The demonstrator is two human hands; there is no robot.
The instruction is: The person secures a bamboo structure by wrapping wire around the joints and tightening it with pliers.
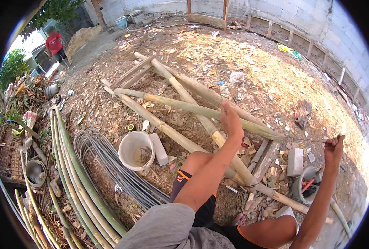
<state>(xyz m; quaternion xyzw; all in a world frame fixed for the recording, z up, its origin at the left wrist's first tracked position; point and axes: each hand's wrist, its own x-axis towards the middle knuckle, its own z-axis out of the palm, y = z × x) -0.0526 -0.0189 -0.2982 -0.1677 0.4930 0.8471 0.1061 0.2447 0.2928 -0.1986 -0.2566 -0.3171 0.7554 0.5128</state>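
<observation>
A frame of bamboo poles lies low over the ground before me, with a greenish bamboo pole point(180, 106) slanting across it. My left hand point(231, 120) is closed around this pole near its middle, its far fingers partly hidden. Thin wire point(307, 140) stretches rightward from the pole's right end. Out to the right, my right hand point(333, 150) is raised and pinches the wire between its fingers. Thicker bamboo point(205, 92) runs just beyond my left hand, and another pole point(205, 124) crosses beneath the greenish one. Wooden crosspieces point(132, 74) join the frame's far end.
A whitish bucket point(136, 150) stands beside a pale block point(158, 148) and coiled grey tubing or rods point(109, 162). Long bamboo point(78, 178) lies at left. Near my right arm are a concrete block point(295, 162) and a tool bucket point(307, 186). A person in red point(55, 43) stands far left.
</observation>
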